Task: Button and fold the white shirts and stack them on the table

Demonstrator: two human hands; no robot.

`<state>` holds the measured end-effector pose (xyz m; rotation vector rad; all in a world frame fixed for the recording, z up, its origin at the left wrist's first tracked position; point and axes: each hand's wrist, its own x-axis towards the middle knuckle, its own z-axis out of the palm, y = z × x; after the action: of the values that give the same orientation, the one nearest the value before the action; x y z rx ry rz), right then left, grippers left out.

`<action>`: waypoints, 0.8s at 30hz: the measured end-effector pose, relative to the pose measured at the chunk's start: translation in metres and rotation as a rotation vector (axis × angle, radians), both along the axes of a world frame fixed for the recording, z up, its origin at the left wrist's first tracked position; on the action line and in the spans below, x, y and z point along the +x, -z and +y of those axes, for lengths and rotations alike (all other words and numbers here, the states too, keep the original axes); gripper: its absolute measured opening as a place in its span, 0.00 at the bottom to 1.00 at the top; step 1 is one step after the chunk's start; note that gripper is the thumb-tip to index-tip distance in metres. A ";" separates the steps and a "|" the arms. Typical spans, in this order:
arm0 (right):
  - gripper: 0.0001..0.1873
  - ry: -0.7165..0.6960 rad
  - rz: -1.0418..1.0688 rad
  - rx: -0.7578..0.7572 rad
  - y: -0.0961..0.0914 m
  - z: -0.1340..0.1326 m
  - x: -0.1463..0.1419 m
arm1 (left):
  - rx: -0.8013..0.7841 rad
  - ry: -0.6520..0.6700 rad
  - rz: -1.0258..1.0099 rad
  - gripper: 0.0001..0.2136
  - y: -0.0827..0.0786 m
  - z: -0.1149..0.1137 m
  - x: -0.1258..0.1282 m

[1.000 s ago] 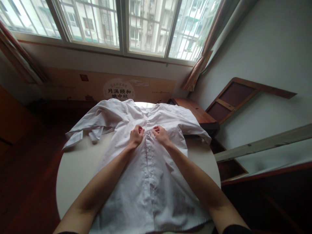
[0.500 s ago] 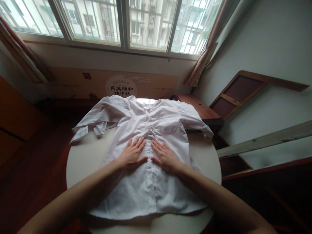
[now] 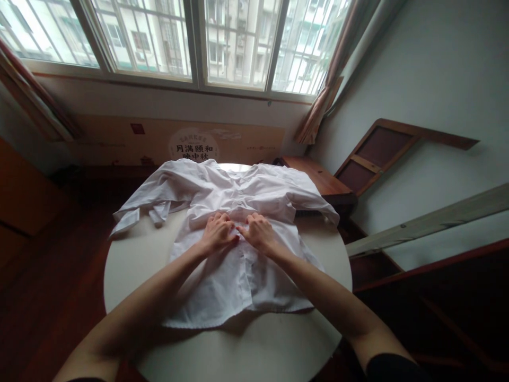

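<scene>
L hand (image 3: 218,233), R hand (image 3: 258,232) on shirt (image 3: 212,300) on rnd tbl (image 3: 242,350) nr window (image 3: 234,48).

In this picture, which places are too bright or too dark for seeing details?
Head view: glare partly washes out the barred glass window; same view: the dark red floor lies in shadow; same view: the white cloth shirt is softly lit.

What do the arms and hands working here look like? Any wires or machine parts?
No machine parts or cables show: they are human. The left hand and right hand are ungloved, five-fingered. Both forearms are bare, without visible watch or bracelet. Dark sleeves show at the picture's bottom edge.
</scene>
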<state>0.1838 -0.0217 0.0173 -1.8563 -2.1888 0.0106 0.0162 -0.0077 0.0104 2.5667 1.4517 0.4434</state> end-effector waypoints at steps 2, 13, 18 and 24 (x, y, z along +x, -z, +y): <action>0.16 0.026 -0.056 -0.059 -0.005 0.001 -0.011 | -0.037 -0.021 -0.041 0.09 -0.003 0.003 0.006; 0.12 0.015 -0.124 -0.146 -0.013 0.016 -0.025 | -0.232 -0.218 -0.189 0.08 0.004 0.016 0.029; 0.11 0.021 -0.108 -0.122 -0.011 0.017 -0.016 | -0.249 -0.249 -0.137 0.06 0.002 0.017 0.032; 0.08 0.146 0.361 -0.190 0.001 0.020 0.005 | -0.170 -0.245 -0.150 0.07 0.010 0.017 0.032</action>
<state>0.1886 -0.0016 0.0163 -1.9281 -1.8571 0.5003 0.0483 0.0090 0.0006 2.1866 1.6758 0.5084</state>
